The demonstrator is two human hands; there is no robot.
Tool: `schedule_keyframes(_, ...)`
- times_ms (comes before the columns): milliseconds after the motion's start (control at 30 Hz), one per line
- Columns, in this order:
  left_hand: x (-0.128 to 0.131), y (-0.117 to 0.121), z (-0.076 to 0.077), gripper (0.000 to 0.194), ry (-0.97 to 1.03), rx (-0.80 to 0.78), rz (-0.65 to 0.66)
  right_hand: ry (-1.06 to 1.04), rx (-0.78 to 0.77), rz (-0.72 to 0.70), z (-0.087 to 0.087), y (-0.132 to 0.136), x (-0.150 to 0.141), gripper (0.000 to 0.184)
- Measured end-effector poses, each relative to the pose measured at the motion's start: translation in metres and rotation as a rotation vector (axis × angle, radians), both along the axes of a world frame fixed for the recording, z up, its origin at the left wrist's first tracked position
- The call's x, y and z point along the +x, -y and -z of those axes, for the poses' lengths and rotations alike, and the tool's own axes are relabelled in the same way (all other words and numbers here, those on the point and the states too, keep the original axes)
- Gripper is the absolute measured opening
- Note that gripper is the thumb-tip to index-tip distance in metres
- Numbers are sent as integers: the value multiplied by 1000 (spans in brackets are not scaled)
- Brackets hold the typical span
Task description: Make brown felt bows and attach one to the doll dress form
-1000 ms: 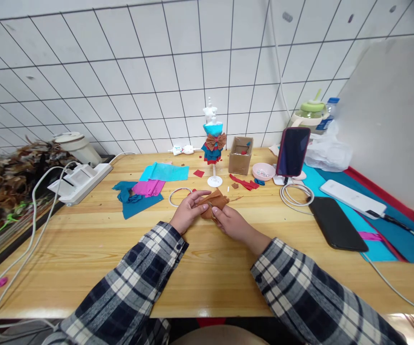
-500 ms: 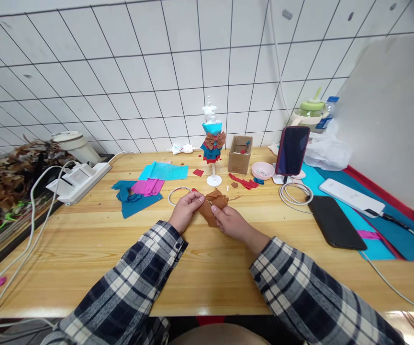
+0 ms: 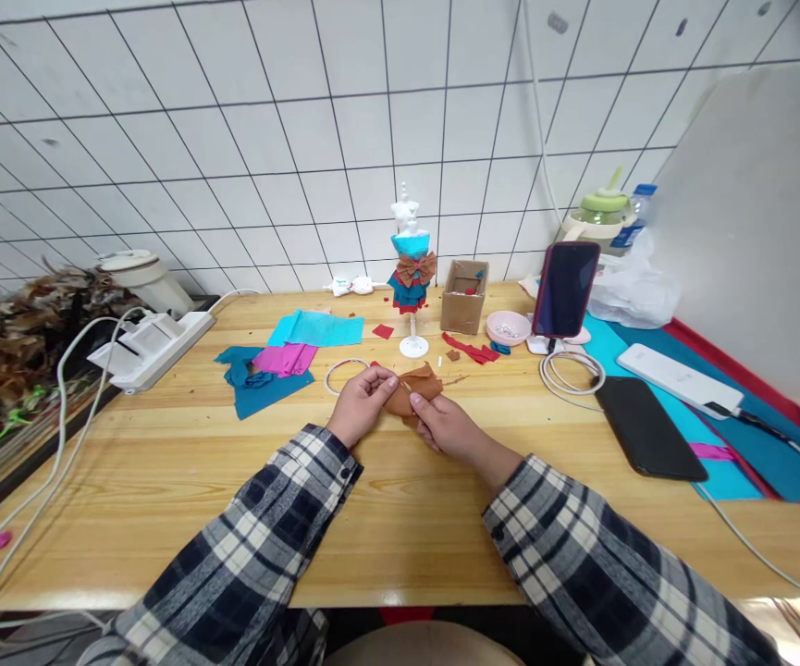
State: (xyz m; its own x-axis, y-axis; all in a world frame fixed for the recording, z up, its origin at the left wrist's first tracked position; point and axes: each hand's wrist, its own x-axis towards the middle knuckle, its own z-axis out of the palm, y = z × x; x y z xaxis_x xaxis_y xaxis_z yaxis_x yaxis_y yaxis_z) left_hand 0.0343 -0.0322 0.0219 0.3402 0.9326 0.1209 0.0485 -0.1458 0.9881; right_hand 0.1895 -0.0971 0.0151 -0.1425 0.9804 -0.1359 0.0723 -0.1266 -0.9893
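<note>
Over the middle of the table, my left hand (image 3: 363, 405) pinches the left edge of a brown crepe paper piece (image 3: 425, 380). My right hand (image 3: 447, 425) grips the same paper from the right, thumb on top. A thin strip of the paper seems to lie between the two thumbs; its detail is too small to tell. Behind the hands stands a small white mannequin (image 3: 405, 218) on a round base, wearing a blue and red crepe paper dress (image 3: 410, 294) with a brown bow (image 3: 417, 268). A white ring (image 3: 334, 377) lies just left of my left hand.
Blue and magenta crepe paper (image 3: 285, 359) lies to the left. A cardboard box (image 3: 463, 310), a pink bowl (image 3: 509, 326) of small beads and red scraps (image 3: 469, 348) sit behind on the right. Farther right are a propped phone (image 3: 566, 289), a coiled cable (image 3: 572, 377) and a black phone (image 3: 649, 430).
The brown paper's lower part, which hung below the hands, is now folded up and mostly out of sight behind my right fingers. Both hands stay almost in place.
</note>
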Motion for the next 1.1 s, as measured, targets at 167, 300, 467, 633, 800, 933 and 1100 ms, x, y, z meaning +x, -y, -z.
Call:
schedule_keyframes(167,1,2,-2,32,-7,5,7,-46,-38,-8,-2,0,-1,51)
schedule_keyframes(300,1,1,-1,32,-1,11,4,-49,-32,8,0,-1,-1,52)
schedule_keyframes(467,1,3,-3,33,-24,-2,12,-43,-18,5,1,-1,-1,52)
schedule_keyframes(633,3,8,-9,33,-74,23,33,11,-11,30,1,-1,0,52)
schedule_keyframes(800,5,10,-9,32,-95,24,35,51,42,50,8,-3,1,52)
schedule_keyframes(933,5,9,-8,30,-95,3,35,65,37,59,8,-3,1,54)
schedule_keyframes(1100,5,9,-8,28,-80,-18,42,1,0,49,2,-1,0,55)
